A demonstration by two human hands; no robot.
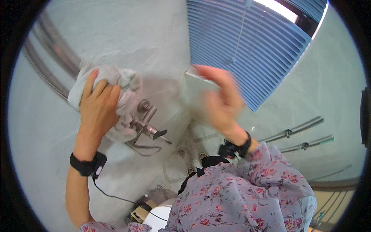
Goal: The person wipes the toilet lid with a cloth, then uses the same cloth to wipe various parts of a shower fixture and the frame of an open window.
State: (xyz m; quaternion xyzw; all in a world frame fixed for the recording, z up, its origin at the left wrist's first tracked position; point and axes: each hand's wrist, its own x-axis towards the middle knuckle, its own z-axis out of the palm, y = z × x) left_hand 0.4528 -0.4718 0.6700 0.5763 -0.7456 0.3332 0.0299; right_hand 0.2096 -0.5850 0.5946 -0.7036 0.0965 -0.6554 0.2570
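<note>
My left hand (100,101) presses on a bunched white cloth (127,84), its fingers spread over the folds. The cloth lies around metal pipework on a pale wall, just above a metal valve (147,129) with a black handle. To the right, my right hand (221,98) is blurred; it grips a thin, flat, pale panel or box (197,90) by its edge, in front of the wall corner and the blue blind. What the panel is I cannot tell.
Flexible metal hoses (43,75) run along the wall at upper left. Blue louvred blinds (246,49) with a cord hang at upper right. Metal rails (292,132) are on the right wall. Patterned floor tiles (181,152) and a white rounded fixture (158,217) show below.
</note>
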